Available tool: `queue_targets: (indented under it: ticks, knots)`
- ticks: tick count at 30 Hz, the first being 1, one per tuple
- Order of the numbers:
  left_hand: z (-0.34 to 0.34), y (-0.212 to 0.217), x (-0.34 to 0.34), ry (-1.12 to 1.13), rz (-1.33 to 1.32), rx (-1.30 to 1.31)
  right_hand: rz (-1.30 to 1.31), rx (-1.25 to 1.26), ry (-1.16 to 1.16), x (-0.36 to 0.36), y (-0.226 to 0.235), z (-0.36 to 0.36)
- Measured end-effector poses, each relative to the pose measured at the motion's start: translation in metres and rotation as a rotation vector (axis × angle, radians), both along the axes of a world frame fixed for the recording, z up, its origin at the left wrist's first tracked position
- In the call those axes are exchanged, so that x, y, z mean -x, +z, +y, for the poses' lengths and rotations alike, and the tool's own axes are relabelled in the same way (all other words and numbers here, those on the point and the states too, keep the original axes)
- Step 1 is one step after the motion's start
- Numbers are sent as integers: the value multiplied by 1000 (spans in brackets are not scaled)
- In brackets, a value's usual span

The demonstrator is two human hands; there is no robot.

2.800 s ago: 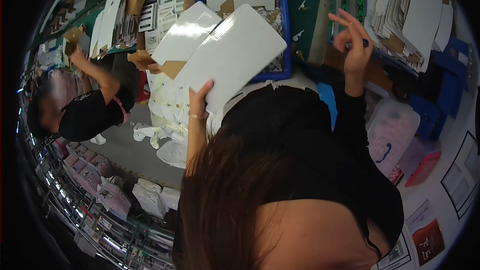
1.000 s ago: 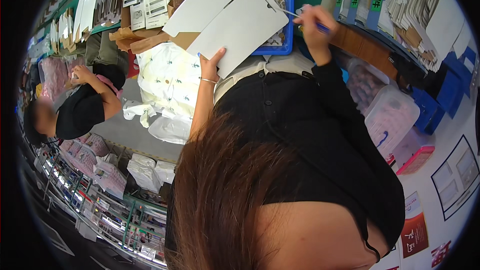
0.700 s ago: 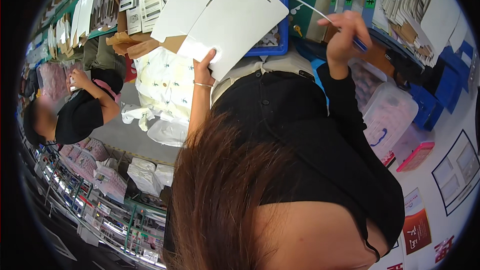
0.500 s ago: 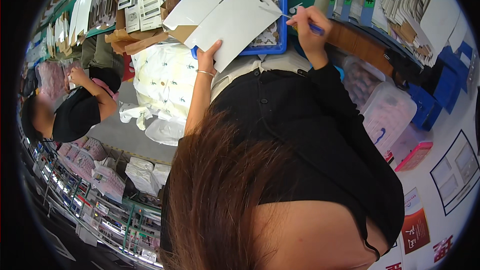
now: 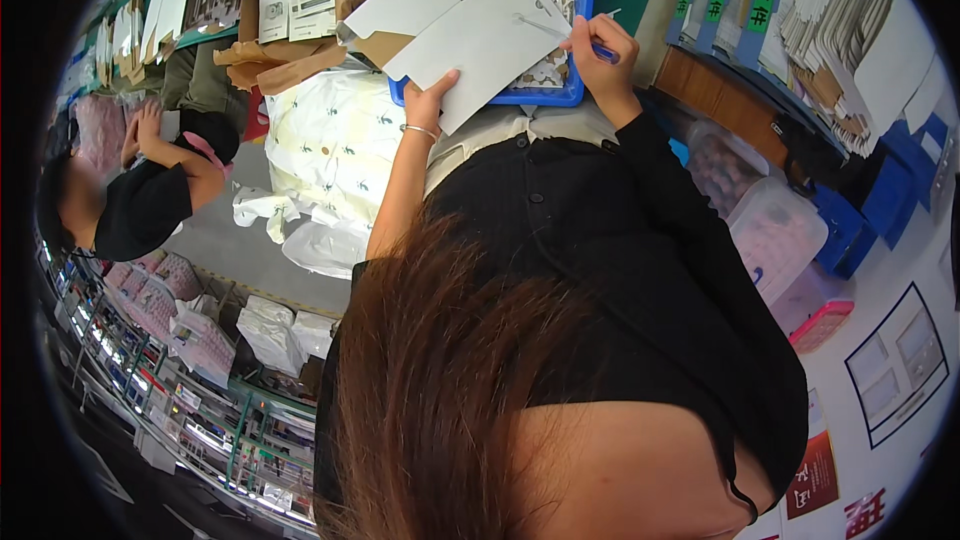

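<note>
while left hand (image 5: 432, 100) grips white card (image 5: 488, 40), right hand (image 5: 600, 65) holds pen (image 5: 560, 33) on it

Flat grey-white card (image 5: 490, 40), tilted, held up at its near edge over the far blue tray, thin blue-handled tool (image 5: 570, 37) resting its tip on the card's right part

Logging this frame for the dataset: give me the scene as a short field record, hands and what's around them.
left hand: grips the lower edge of a white card sheet, held up tilted
right hand: holds a blue-handled thin tool, tip on the sheet
behind sheet: blue tray of small pale pieces
left of tray: white printed bag, brown card scraps
far left: another person, hands raised
right: clear lidded boxes
</note>
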State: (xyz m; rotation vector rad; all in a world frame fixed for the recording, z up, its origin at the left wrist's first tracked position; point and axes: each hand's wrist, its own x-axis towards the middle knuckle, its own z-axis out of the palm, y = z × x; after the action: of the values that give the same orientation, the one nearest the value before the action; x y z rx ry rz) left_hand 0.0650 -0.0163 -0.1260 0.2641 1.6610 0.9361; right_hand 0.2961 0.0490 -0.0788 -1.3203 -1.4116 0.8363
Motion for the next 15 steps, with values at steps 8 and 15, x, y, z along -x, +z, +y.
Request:
queue_targets:
  ticks: [8, 15]
  knots:
    - [2, 8, -4, -37, 75, 3, -141, -44, 43, 21, -24, 18]
    - [-14, 24, 0, 113, -53, -140, -147, -169, 21, 2, 44, 13]
